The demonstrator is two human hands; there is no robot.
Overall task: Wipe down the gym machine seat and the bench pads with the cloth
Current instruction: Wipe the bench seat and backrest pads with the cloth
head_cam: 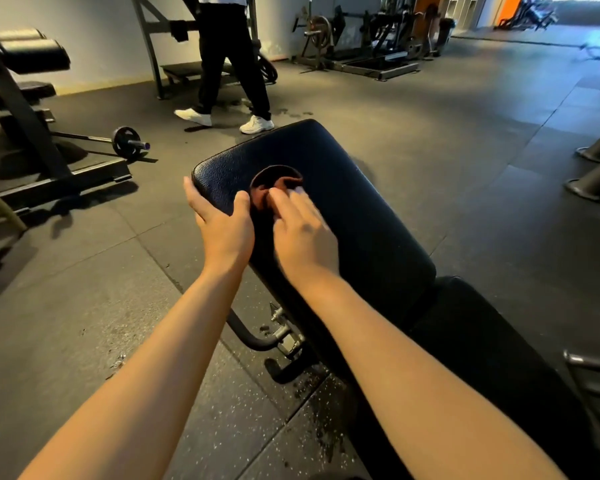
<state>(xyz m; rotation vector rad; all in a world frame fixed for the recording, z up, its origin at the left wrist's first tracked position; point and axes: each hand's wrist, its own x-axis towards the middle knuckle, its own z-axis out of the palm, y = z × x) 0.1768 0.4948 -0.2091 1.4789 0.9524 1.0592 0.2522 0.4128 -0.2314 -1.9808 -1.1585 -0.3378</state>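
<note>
Bench pad (361,220), black and lightly grained, slants across the middle of a dim gym, with a second black pad (482,323) butting against its near end. Dark rubber tiles cover the floor (430,133). A small barbell (127,142) lies to the left beside a black frame, and a person in dark trousers (229,64) and white shoes stands beyond. The reddish-brown cloth (274,178) sits bunched on the pad near its far left corner. The right hand (302,237), blurred, presses on it with its fingers (288,202) stretched flat. Just beside it, the left hand (222,226) grasps the pad's left edge, thumb on top.
</note>
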